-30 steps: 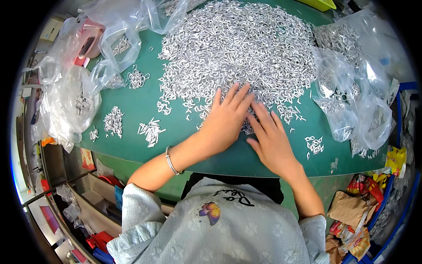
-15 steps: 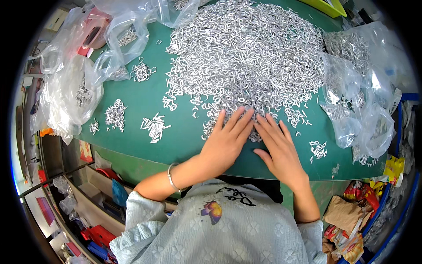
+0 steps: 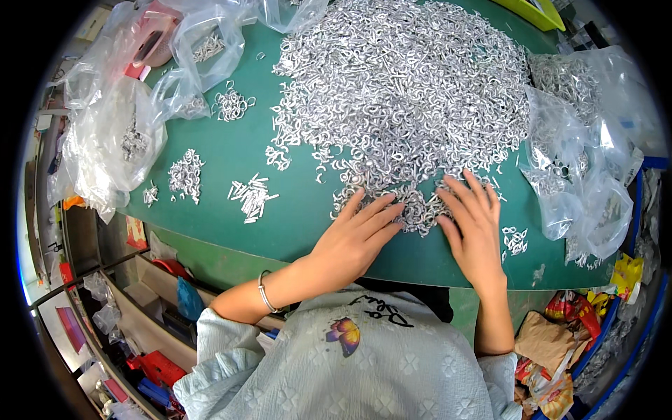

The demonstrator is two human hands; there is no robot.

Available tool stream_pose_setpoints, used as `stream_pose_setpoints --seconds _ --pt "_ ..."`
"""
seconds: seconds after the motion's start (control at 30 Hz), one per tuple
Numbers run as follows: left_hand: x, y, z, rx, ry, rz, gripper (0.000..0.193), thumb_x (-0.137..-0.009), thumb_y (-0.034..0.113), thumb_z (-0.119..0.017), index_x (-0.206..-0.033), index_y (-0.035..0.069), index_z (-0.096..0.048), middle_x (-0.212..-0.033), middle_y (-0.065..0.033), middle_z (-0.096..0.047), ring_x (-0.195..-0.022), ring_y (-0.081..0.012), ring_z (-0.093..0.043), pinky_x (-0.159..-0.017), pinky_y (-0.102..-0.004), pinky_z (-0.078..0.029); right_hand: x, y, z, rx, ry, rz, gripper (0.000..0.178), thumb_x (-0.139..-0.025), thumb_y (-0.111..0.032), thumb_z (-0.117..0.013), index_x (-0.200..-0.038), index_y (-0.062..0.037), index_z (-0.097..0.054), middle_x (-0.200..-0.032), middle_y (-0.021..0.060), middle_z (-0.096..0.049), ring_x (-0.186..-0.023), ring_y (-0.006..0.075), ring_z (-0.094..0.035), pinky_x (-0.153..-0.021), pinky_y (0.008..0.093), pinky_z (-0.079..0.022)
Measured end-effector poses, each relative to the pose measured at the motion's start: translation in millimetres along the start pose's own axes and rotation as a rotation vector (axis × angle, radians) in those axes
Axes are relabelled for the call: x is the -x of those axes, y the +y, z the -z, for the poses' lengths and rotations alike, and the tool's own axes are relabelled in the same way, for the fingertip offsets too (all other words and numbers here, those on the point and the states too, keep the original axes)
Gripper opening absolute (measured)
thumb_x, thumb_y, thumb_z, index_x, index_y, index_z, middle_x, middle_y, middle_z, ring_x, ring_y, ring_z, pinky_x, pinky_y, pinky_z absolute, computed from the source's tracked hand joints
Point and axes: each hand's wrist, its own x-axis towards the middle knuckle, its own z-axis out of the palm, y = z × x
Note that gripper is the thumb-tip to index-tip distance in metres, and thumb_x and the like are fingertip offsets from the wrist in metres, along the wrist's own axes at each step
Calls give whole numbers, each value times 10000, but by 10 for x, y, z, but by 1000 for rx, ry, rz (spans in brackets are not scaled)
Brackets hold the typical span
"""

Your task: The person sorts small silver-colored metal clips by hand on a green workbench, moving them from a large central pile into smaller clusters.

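Observation:
A wide heap of small silvery metal pieces, many curved like hooks or crescents, covers the middle of the green table. At its near edge my left hand lies palm down, fingers spread, the fingertips touching pieces. To the right, my right hand rests with fingers apart on the edge of the heap. A small cluster of curved pieces shows between the two hands. What lies under my palms is hidden. Neither hand grips anything that I can see.
Small sorted piles sit leftward: rods, curved pieces and rings. Another little pile is right of my right hand. Clear plastic bags line the left; more bags with metal parts stand right. A yellow-green tray is far right.
My hands have moved apart, the right one shifting rightward, which uncovers the cluster of pieces between them. The whole view has shifted slightly.

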Motion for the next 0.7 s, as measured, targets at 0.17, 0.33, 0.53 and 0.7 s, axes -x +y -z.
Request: stream_pose_setpoints --seconds 0.17,0.33,0.53,0.7 --pt "56 83 -93 34 -16 -23 438 -772 -14 -653 -1207 11 -603 -1410 -144 -508 -1355 -331 -442 -1122 -560 -286 31 -181 6 -70 -44 48 453 -819 -139 -713 -1251 -63 -603 -1404 72 -509 -1385 318 -375 -1113 560 -235" --pt "201 41 -11 6 20 41 418 -778 -8 -659 -1192 22 -606 -1408 -138 -512 -1356 -345 -434 -1126 -563 -276 215 -88 11 -70 33 -28 430 -819 -131 -709 -1235 -76 -615 -1391 65 -524 -1381 308 -389 -1113 563 -228" --pt "224 -27 37 -8 121 132 378 -783 -35 -661 -1153 39 -631 -1378 -122 -533 -1330 -361 -452 -1115 -595 -264 353 -133 -15 -92 -13 -13 400 -817 -131 -706 -1204 -57 -639 -1379 81 -544 -1353 326 -426 -1091 543 -263" --pt "217 34 5 15 117 130 366 -772 -42 -665 -1128 43 -647 -1340 -131 -550 -1321 -372 -453 -1108 -593 -282 369 -204 -19 -119 21 -16 355 -799 -121 -715 -1146 -58 -674 -1342 95 -572 -1336 337 -441 -1076 538 -283"
